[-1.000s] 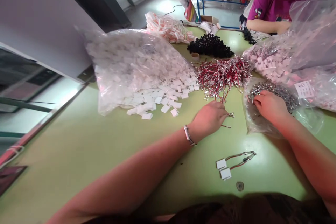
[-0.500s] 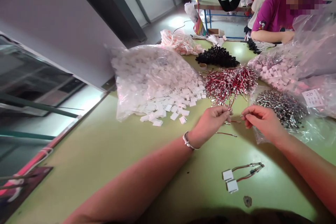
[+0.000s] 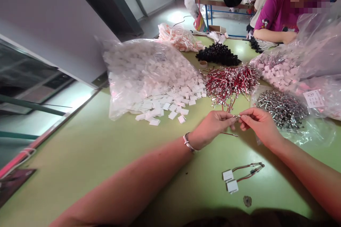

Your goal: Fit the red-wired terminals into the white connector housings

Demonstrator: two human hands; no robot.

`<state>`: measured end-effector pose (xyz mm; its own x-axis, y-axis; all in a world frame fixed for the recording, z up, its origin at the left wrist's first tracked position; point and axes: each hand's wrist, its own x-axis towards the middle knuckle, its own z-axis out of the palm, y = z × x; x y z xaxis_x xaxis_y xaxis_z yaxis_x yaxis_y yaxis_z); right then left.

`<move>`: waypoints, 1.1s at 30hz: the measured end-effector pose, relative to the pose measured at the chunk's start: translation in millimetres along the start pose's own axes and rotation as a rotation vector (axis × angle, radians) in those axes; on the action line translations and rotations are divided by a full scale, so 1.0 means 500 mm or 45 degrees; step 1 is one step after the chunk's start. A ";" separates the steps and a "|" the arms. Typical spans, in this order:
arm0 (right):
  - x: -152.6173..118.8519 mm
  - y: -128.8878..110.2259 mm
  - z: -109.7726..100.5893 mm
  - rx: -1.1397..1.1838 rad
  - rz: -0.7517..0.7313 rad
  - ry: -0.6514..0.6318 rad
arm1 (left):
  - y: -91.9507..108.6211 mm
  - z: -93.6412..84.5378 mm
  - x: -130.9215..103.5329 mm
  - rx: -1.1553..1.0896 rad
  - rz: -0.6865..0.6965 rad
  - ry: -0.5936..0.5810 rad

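My left hand [image 3: 218, 122] pinches a short red wire lead by its metal terminal end. Facing it, my right hand [image 3: 257, 122] is closed on a small metal part, too small to make out fully. The fingertips of both hands nearly touch, and the two pieces meet between them. Just beyond is a heap of red wire leads [image 3: 230, 79] with silver ends. A loose red wire [image 3: 229, 134] lies under my hands. Closer to me, two white connector blocks [image 3: 232, 186] lie side by side, their red wires running to metal parts.
A clear bag of white plastic housings [image 3: 151, 74] spills out on the left. Small metal parts [image 3: 282, 108] are heaped on a bag at right. Black pieces [image 3: 218, 55] are piled farther back. Across the table sits a person in a purple shirt [image 3: 277, 14].
My hands have come together; the right hand moved left, bringing its metal part up to the wire end in the left. The view has shifted slightly.
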<state>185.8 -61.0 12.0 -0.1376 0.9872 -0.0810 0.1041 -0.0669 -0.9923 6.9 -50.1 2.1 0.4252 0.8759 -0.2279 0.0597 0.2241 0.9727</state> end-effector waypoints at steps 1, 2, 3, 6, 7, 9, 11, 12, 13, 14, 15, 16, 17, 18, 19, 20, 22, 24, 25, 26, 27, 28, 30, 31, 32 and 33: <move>0.000 -0.001 -0.001 -0.016 0.009 -0.021 | -0.002 -0.001 0.001 0.036 0.008 0.006; 0.001 -0.002 -0.001 -0.040 0.016 -0.043 | -0.004 -0.002 0.001 0.082 0.015 0.021; 0.001 -0.004 -0.001 -0.077 0.023 -0.068 | -0.006 -0.003 0.002 0.141 0.024 0.043; -0.003 -0.010 0.000 -0.197 0.054 -0.120 | -0.011 -0.004 0.001 0.390 0.088 0.111; -0.005 -0.011 0.001 -0.213 0.068 -0.128 | -0.012 -0.005 0.000 0.494 0.145 0.124; -0.010 -0.012 0.003 -0.201 0.094 -0.126 | -0.014 -0.005 -0.002 0.692 0.305 0.129; -0.016 -0.008 0.006 -0.195 0.110 -0.103 | -0.016 -0.005 -0.004 0.822 0.441 0.133; -0.018 -0.004 0.008 -0.220 0.104 -0.085 | -0.017 -0.004 -0.004 0.850 0.473 0.135; -0.020 0.000 0.010 -0.253 0.090 -0.067 | -0.018 -0.003 -0.004 0.859 0.483 0.140; -0.021 0.005 0.013 -0.282 0.075 -0.053 | -0.019 -0.003 -0.004 0.857 0.474 0.141; -0.022 0.009 0.016 -0.293 0.068 -0.047 | -0.020 -0.001 -0.005 0.849 0.454 0.146; -0.023 0.012 0.019 -0.286 0.075 -0.047 | -0.020 0.000 -0.005 0.839 0.430 0.148; -0.024 0.013 0.022 -0.267 0.095 -0.059 | -0.020 0.001 -0.005 0.826 0.410 0.150; -0.025 0.011 0.023 -0.246 0.126 -0.077 | -0.019 0.003 -0.006 0.812 0.397 0.144; -0.024 0.007 0.021 -0.243 0.161 -0.105 | -0.017 0.004 -0.007 0.797 0.388 0.128; -0.023 -0.001 0.016 -0.268 0.188 -0.144 | -0.016 0.006 -0.007 0.782 0.380 0.109; -0.012 -0.018 -0.007 -0.408 0.185 -0.267 | -0.014 0.007 -0.005 0.747 0.331 0.073; 0.011 -0.032 -0.045 -0.660 0.060 -0.319 | -0.014 0.005 0.001 0.694 0.231 0.080; 0.026 -0.034 -0.068 -0.831 -0.068 -0.246 | -0.015 0.002 0.004 0.672 0.183 0.097; 0.043 -0.031 -0.091 -1.027 -0.218 -0.068 | -0.016 0.000 0.008 0.657 0.147 0.112; 0.061 -0.024 -0.113 -1.227 -0.324 0.073 | -0.017 -0.003 0.011 0.649 0.123 0.121; 0.077 -0.014 -0.132 -1.402 -0.368 0.156 | -0.017 -0.006 0.014 0.645 0.107 0.127; 0.100 0.009 -0.158 -1.656 -0.401 0.121 | -0.016 -0.009 0.016 0.626 0.068 0.116; 0.106 0.018 -0.164 -1.740 -0.403 0.084 | -0.014 -0.010 0.016 0.607 0.048 0.104; 0.108 0.024 -0.166 -1.798 -0.416 0.054 | -0.012 -0.010 0.016 0.585 0.034 0.095; 0.106 0.025 -0.163 -1.830 -0.439 0.059 | -0.011 -0.010 0.015 0.568 0.029 0.088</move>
<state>260.3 2.3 2.8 -0.3299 0.9296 0.1645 0.9413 0.3371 -0.0171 5.3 -42.6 -5.1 0.3707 0.9083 -0.1941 0.4410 0.0118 0.8974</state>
